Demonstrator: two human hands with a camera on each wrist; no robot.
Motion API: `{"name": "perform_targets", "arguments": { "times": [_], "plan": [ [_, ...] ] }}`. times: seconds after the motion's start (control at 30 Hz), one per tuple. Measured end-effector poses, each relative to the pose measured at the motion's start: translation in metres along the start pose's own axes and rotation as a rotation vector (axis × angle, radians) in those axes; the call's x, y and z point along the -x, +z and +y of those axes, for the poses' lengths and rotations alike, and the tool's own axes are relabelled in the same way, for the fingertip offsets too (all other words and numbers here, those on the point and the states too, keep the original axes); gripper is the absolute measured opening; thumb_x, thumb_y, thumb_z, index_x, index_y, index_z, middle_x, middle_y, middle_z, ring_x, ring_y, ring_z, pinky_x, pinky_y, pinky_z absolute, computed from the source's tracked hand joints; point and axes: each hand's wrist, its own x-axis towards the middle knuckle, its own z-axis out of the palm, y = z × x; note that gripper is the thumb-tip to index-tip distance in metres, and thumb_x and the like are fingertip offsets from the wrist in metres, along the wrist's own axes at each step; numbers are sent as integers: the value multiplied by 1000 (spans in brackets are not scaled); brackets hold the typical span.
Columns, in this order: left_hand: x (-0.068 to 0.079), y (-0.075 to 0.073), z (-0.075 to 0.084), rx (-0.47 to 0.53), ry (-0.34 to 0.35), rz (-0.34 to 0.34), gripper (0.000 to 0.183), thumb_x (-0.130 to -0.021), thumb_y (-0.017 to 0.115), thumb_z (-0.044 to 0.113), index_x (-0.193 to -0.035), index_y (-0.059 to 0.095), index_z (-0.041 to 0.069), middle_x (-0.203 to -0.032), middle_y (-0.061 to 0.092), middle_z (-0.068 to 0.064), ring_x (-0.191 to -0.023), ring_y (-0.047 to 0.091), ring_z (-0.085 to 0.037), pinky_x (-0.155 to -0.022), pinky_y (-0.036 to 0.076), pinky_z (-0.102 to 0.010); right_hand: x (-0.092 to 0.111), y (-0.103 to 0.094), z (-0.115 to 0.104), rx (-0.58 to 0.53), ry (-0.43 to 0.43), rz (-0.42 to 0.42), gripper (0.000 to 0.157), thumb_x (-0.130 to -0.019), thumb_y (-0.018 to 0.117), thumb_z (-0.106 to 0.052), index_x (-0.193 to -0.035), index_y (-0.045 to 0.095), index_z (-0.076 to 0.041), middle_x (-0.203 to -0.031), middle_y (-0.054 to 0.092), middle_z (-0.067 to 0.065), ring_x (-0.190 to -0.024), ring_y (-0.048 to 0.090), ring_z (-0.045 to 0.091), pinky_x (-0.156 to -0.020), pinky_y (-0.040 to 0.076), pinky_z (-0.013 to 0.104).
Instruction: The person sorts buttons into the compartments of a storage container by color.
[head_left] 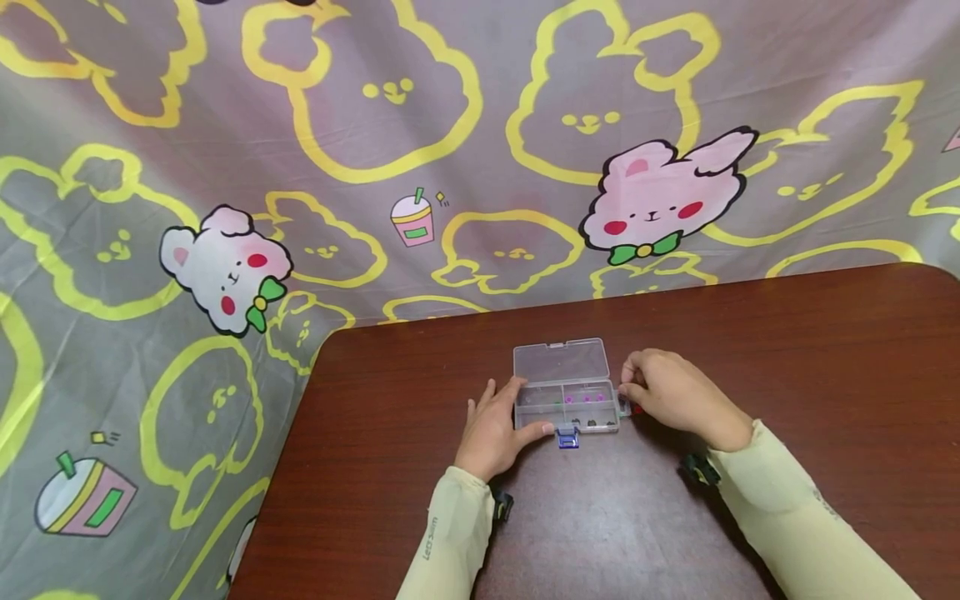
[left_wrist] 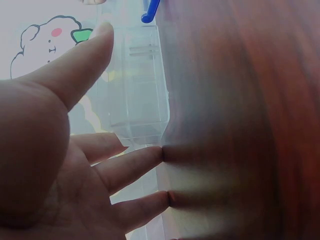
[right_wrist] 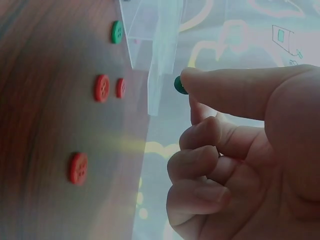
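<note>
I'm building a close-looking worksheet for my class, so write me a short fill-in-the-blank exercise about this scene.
1. The button pinched in the right hand is coloured ____.
2. The right wrist view shows ____ red buttons on the table.
3. The box has its lid standing ____, not shut.
4. The latch is coloured ____.

Missing words: green; three; open; blue.

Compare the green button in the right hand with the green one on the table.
The held green button is pinched in the right hand; the loose green button lies on the table. The held one looks darker and partly hidden; the loose one brighter, holes showing. Both are green.
</note>
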Motion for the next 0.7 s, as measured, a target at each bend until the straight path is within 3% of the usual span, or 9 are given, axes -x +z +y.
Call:
{"name": "perform_targets", "arguments": {
  "times": [0.7],
  "plan": [
    [0, 0, 0, 3, 6, 15, 76, -87, 75, 51, -149, 48, 16, -153, 48, -7, -150, 23, -36, -118, 14, -65, -8, 9, -17, -3, -34, 32, 14, -90, 72, -9, -80, 63, -13, -72, 53, -3, -67, 49, 14, -62, 42, 33]
  ]
}}
